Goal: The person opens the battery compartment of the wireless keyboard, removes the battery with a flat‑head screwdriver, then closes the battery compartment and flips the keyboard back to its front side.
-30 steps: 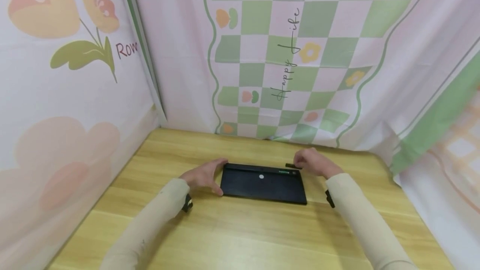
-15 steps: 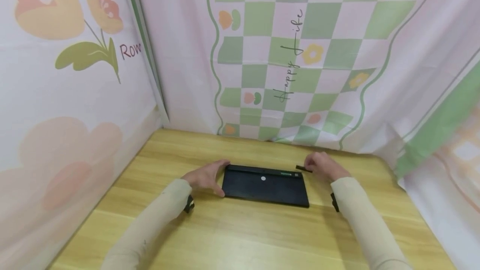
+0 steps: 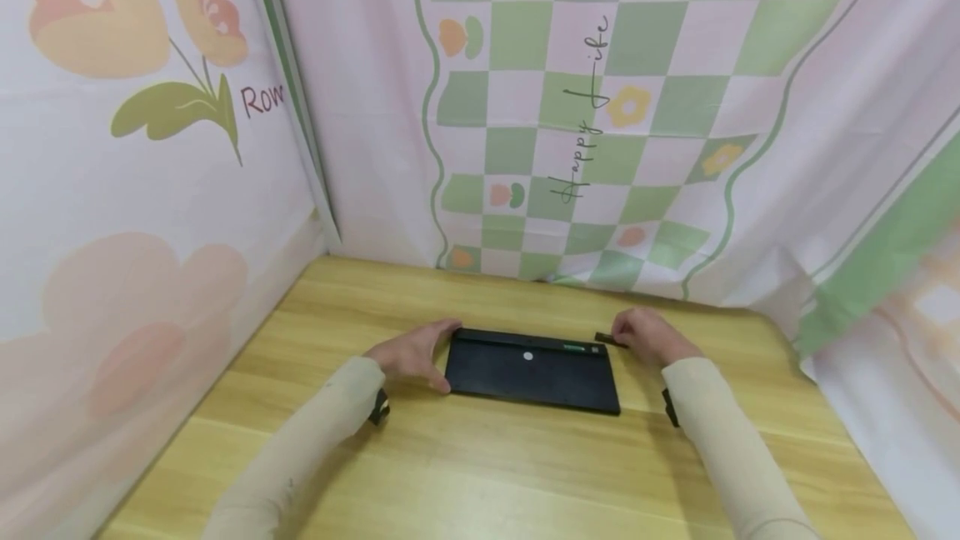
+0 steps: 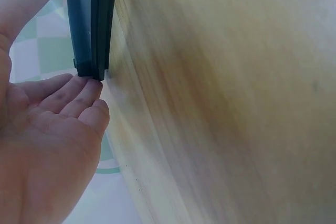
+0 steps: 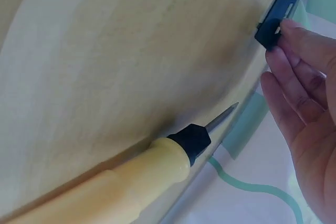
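Just off the black slab's (image 3: 525,377) far-right corner, right fingers (image 5: 286,83) pinch a strip (image 5: 274,17) roughly parallel to the worktop's (image 3: 480,473) far edge, left fingers (image 4: 62,95) gripping the slab.

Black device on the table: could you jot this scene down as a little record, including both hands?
Device: black device, flat on wooden table, white round spot on top
Left hand: grips its left end
Right hand: pinches small black piece near its far right corner
Backdrop: checkered curtain
Also: yellow-handled tool, right wrist view only

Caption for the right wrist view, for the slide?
Right hand pinches a small black piece; a pointed, yellow-handled tool shows in the foreground.
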`<move>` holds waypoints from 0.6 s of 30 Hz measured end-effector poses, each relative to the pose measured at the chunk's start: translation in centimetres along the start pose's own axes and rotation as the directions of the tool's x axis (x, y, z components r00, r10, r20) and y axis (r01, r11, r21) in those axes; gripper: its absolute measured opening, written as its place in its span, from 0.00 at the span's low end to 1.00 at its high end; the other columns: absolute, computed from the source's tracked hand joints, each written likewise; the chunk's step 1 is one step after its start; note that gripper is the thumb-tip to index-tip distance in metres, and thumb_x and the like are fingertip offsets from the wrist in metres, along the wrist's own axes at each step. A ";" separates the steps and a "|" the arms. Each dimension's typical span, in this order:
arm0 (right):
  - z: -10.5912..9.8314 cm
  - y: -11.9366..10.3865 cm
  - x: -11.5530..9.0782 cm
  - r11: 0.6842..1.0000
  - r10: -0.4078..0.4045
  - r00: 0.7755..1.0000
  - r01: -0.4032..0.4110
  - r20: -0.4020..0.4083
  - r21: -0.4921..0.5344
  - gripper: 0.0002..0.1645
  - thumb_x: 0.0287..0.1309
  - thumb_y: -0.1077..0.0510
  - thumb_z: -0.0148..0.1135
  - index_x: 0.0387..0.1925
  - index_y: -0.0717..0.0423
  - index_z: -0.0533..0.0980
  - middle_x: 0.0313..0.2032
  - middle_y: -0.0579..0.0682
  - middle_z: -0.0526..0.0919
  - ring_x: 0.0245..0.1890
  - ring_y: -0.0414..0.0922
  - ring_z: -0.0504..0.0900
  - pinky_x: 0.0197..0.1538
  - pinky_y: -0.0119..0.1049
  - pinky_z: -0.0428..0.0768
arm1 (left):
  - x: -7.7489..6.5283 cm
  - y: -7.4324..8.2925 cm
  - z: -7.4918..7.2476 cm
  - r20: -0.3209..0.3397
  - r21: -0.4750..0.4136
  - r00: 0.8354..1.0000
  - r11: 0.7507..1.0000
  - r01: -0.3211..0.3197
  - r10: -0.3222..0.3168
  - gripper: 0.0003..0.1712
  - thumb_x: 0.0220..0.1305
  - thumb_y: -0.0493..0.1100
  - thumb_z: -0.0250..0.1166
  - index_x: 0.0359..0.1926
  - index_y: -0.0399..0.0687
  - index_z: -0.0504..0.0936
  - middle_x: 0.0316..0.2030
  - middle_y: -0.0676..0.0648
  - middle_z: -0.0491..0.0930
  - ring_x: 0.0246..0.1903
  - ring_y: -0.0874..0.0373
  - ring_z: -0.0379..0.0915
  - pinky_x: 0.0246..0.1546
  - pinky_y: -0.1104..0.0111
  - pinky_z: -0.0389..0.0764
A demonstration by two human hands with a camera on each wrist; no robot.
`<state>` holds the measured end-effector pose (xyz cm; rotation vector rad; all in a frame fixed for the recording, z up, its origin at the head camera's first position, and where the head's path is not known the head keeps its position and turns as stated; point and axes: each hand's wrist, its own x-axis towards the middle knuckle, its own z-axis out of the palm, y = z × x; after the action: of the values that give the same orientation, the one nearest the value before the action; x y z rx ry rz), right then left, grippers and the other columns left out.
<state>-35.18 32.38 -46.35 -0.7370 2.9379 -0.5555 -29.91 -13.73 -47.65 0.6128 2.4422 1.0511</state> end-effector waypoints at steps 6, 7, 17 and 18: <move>-0.7 0.2 -0.7 1.000 -0.002 1.000 0.001 -0.021 -0.023 0.07 0.64 0.67 0.68 0.43 0.65 0.86 0.40 0.59 0.90 0.41 0.54 0.88 0.47 0.52 0.88 | 0.0 0.2 0.2 0.004 -0.009 1.000 1.000 -0.007 0.007 0.70 0.47 0.36 0.86 0.85 0.47 0.51 0.85 0.43 0.50 0.84 0.44 0.45 0.84 0.47 0.52; -0.8 0.2 -0.8 1.000 -0.009 1.000 0.008 -0.030 -0.027 0.08 0.63 0.67 0.70 0.43 0.65 0.85 0.40 0.59 0.90 0.41 0.53 0.88 0.47 0.52 0.88 | -0.1 0.3 0.2 0.005 -0.011 1.000 1.000 -0.007 0.007 0.70 0.48 0.36 0.85 0.85 0.47 0.50 0.85 0.43 0.50 0.84 0.44 0.45 0.85 0.47 0.52; -3.3 -0.4 -3.2 0.996 -0.067 0.994 0.061 -0.088 -0.070 0.15 0.58 0.66 0.75 0.45 0.71 0.84 0.40 0.63 0.89 0.39 0.56 0.88 0.48 0.53 0.89 | -0.1 0.0 0.0 0.009 -0.005 1.000 1.000 -0.014 0.014 0.70 0.48 0.37 0.85 0.85 0.48 0.49 0.85 0.44 0.50 0.84 0.45 0.45 0.85 0.48 0.52; -3.5 -0.5 -3.5 0.995 -0.065 0.994 0.059 -0.088 -0.075 0.16 0.58 0.65 0.75 0.46 0.71 0.84 0.41 0.64 0.89 0.40 0.56 0.88 0.48 0.54 0.89 | -0.1 0.0 0.0 0.008 -0.005 1.000 1.000 -0.016 0.016 0.71 0.48 0.37 0.85 0.85 0.47 0.49 0.85 0.44 0.50 0.84 0.45 0.45 0.85 0.48 0.52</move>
<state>-32.39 34.80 -42.98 -0.8352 3.0424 -0.5019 -29.85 -13.74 -47.66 0.6352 2.4306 1.0590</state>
